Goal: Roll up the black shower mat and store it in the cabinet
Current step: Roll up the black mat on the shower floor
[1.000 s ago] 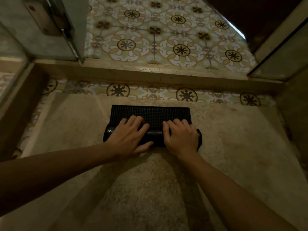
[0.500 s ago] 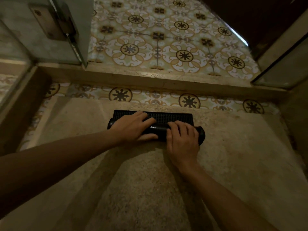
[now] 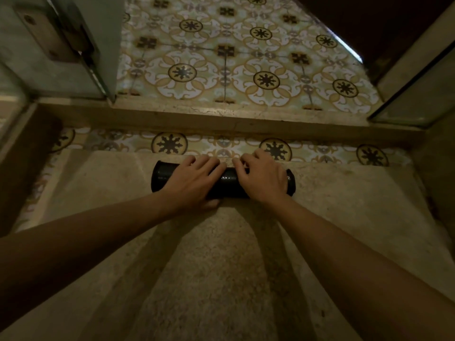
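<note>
The black shower mat (image 3: 227, 183) lies on the stone shower floor as one tight roll, its long axis running left to right. No flat part of it shows. My left hand (image 3: 194, 179) rests on top of the roll's left half, fingers curved over the far side. My right hand (image 3: 264, 175) covers the right half the same way, fingers bent over the roll. Both ends of the roll stick out past my hands. No cabinet is in view.
A raised stone curb (image 3: 221, 121) crosses just beyond the roll, with patterned floor tiles (image 3: 246, 70) behind it. A glass door with a metal hinge (image 3: 56, 38) stands at the left, and a glass panel (image 3: 416, 94) at the right.
Both hands pushed the roll away from me, and the last flat strip of mat wound into it. The roll now sits nearer the curb.
</note>
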